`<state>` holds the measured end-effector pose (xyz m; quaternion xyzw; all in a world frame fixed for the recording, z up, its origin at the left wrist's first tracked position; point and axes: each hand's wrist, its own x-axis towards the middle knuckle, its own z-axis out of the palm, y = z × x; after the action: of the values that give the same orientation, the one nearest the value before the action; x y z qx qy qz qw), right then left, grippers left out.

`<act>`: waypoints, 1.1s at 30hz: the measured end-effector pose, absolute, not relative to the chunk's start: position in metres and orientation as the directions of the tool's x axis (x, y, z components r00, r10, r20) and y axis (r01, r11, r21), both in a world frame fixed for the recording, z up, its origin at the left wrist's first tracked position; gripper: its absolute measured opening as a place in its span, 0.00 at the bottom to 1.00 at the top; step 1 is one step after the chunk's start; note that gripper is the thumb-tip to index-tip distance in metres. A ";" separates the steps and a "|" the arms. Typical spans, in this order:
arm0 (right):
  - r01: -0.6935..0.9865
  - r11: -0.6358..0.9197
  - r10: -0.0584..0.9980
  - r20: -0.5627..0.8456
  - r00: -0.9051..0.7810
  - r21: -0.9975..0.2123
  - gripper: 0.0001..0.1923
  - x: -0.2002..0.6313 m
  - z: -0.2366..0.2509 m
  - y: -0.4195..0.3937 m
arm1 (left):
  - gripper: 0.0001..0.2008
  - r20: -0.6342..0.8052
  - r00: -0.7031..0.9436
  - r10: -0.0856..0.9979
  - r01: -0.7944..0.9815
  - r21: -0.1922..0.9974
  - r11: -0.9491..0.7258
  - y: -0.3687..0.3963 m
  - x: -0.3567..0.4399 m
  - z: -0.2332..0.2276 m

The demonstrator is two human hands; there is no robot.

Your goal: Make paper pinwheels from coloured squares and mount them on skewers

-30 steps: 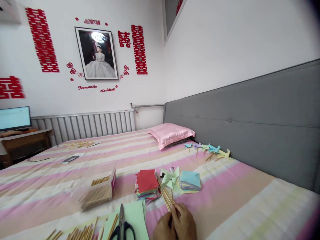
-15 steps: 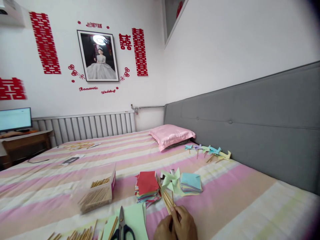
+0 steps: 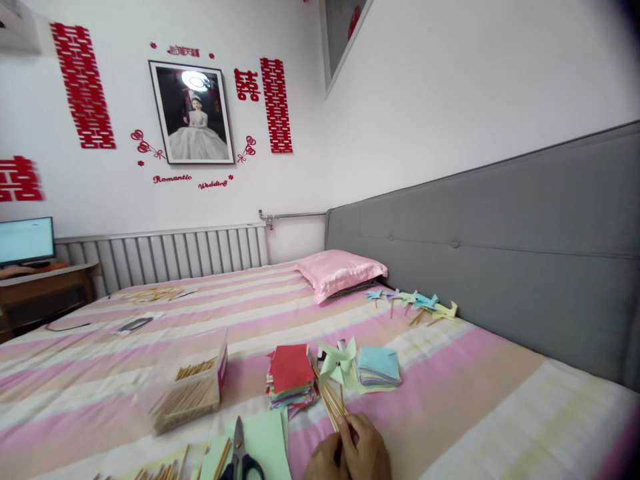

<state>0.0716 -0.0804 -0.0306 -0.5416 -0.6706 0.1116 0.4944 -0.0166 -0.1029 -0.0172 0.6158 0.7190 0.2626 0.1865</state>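
1. The bed, under a pink striped sheet, carries everything; a pink pillow lies toward the grey headboard.
2. A clear box of sticks sits to the left, with scissors on a green sheet near the bottom edge.
3. Two stacks of paper squares, red-topped and blue-topped, flank the work.
4. The left hand and right hand are pressed together, pinching a bundle of sticks low at the bottom centre.
5. The pale green pinwheel tops one stick: judged light, flimsy and easily creased, so best held by the stiff stick, not the blades.
6. Finished pinwheels lie by the headboard.
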 end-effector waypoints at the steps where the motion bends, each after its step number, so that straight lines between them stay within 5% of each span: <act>1: 0.617 0.388 0.836 0.543 0.077 -0.685 0.17 0.072 -0.031 -0.080 | 0.13 0.056 -0.169 0.984 0.788 0.608 0.101 -0.103 -0.017 -0.017; 33: 0.568 0.360 0.879 0.473 0.060 -0.740 0.15 0.075 -0.022 -0.088 | 0.13 0.132 -0.221 0.966 0.783 0.614 0.095 -0.121 -0.004 0.004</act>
<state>0.0745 -0.0882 -0.0221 -0.5427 -0.6667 0.1601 0.4851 -0.0043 -0.1208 0.0035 0.6047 0.7235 0.2948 0.1551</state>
